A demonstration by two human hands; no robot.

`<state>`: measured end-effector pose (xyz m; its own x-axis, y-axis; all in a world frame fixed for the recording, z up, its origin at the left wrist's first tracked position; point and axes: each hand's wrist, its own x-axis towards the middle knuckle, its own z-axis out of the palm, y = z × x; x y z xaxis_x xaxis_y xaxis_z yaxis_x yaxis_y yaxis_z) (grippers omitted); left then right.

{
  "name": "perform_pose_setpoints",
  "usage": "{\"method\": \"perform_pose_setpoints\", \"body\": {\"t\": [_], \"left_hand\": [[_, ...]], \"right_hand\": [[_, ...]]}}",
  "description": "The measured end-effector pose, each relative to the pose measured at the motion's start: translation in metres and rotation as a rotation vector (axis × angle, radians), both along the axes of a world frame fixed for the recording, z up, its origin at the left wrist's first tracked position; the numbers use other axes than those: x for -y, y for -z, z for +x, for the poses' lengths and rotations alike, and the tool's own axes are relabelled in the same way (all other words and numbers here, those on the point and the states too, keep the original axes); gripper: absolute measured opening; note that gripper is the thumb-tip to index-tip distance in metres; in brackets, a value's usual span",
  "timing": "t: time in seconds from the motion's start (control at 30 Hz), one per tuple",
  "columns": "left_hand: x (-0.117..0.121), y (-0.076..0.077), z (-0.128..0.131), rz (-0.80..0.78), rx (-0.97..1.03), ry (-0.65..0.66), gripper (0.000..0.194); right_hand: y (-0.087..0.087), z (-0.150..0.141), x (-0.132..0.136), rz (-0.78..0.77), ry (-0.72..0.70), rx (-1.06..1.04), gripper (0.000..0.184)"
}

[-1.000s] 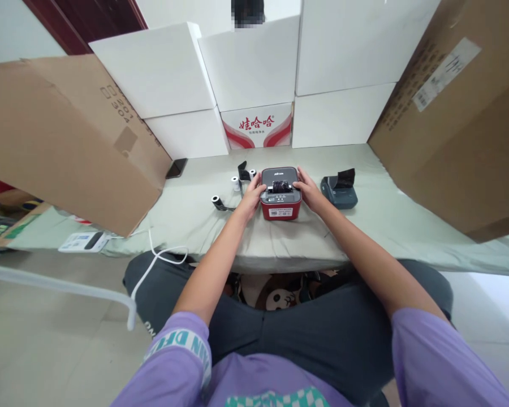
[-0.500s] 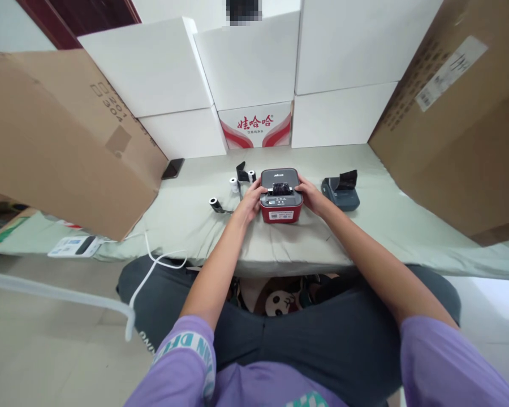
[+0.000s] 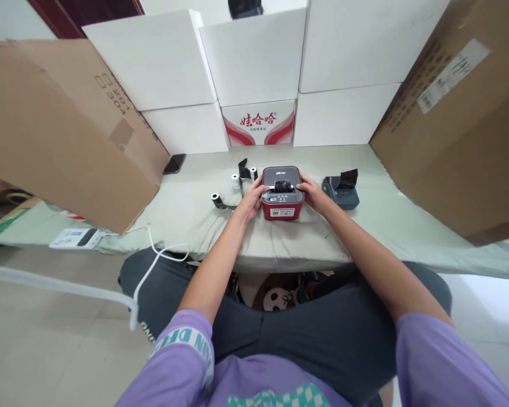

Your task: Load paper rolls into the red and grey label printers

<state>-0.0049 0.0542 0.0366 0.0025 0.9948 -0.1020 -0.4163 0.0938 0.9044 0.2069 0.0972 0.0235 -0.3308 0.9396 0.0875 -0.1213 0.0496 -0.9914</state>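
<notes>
A red and black label printer (image 3: 283,198) rests on the cloth-covered table, its lid closed and a dark strip showing at the slot on top. My left hand (image 3: 254,198) grips its left side and my right hand (image 3: 311,191) its right side, with both thumbs at the lid's edge near the slot. Left of the printer lie small paper rolls (image 3: 236,181) with black strips trailing from them, one roll (image 3: 216,199) farther out. To the right of my right hand stands a dark grey printer (image 3: 343,192) with a black strip over its top.
White boxes (image 3: 254,62) are stacked along the back. Large cardboard boxes flank the table at left (image 3: 68,124) and right (image 3: 458,135). A phone (image 3: 175,164) lies by the left box, and a white cable (image 3: 155,249) hangs over the front edge beside a white power strip (image 3: 74,238).
The camera view has shifted slightly. Both hands keep the same hold on the printer, and nothing on the table has visibly moved.
</notes>
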Motion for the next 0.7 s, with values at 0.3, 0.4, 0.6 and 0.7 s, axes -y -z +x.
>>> {"method": "perform_pose_setpoints", "body": {"t": [0.3,0.4,0.6,0.7], "left_hand": [[0.032,0.011,-0.010,0.351,-0.543,0.108,0.113],[0.036,0.000,-0.004,0.370,-0.707,0.111,0.123],[-0.029,-0.041,0.027,0.471,-0.773,0.068,0.110],[-0.093,-0.044,0.056,0.568,-0.632,0.058,0.111]], "right_hand": [[-0.030,0.029,0.048,0.263,-0.163,0.457,0.101],[-0.044,0.027,0.054,0.362,-0.082,0.544,0.081],[-0.095,0.045,-0.014,0.394,-0.059,0.551,0.059],[-0.116,0.071,-0.072,0.366,-0.050,0.598,0.054]]}}
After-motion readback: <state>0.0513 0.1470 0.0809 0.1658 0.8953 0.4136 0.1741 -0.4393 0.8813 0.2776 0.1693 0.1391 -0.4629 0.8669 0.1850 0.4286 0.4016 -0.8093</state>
